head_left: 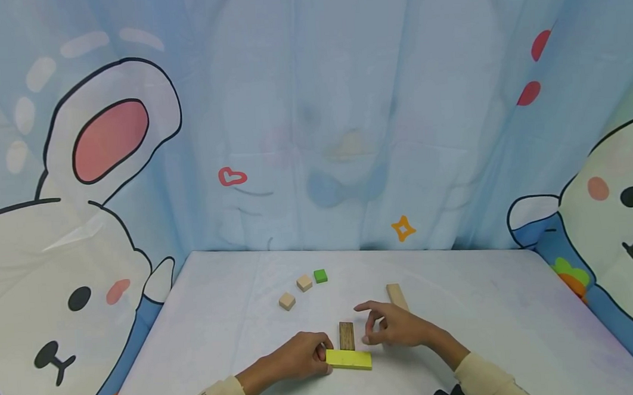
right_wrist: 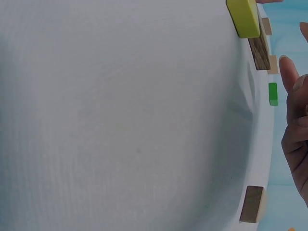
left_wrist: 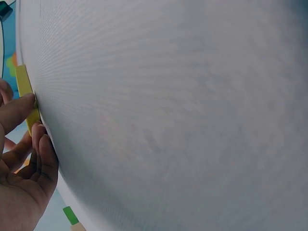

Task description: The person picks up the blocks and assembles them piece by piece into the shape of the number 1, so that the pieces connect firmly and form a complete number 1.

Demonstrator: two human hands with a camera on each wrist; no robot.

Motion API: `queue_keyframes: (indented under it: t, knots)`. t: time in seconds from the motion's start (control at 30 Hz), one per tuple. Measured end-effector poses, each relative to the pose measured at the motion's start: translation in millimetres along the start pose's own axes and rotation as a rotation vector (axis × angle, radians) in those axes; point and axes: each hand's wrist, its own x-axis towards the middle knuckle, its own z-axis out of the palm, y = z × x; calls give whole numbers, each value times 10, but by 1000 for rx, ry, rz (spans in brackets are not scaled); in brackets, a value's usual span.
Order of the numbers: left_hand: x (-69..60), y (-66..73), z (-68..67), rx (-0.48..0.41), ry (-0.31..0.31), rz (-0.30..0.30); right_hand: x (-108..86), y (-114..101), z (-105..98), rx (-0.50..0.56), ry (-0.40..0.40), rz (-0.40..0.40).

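A yellow rectangular block (head_left: 349,360) lies across the near end of a dark brown wooden block (head_left: 346,334). At the yellow block's left end my left hand (head_left: 303,355) pinches it between thumb and fingers, as the left wrist view also shows with the yellow block (left_wrist: 24,82) beside the left hand (left_wrist: 29,163). Just right of the brown block hovers my right hand (head_left: 395,324), index finger reaching out and nothing in its grasp. In the right wrist view the right hand (right_wrist: 297,115) appears at the edge, apart from the yellow block (right_wrist: 244,18).
Behind the right hand lies a pale wooden plank (head_left: 397,296), partly hidden. Farther back stand a green cube (head_left: 320,276) and two pale wooden cubes, one nearer the left (head_left: 287,301). A patterned curtain (head_left: 344,118) rises behind the white table (head_left: 494,307).
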Motion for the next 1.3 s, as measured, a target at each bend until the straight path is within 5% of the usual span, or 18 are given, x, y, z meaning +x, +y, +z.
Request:
queue_keyframes:
  t: [0.57,1.3]
  knots:
    - [40,-42,15,-7,-11,-9,-114,-48,-241,-17,46,34]
    - [11,-33,3,-16,-15,-5,-280,201,-656,32,40,53]
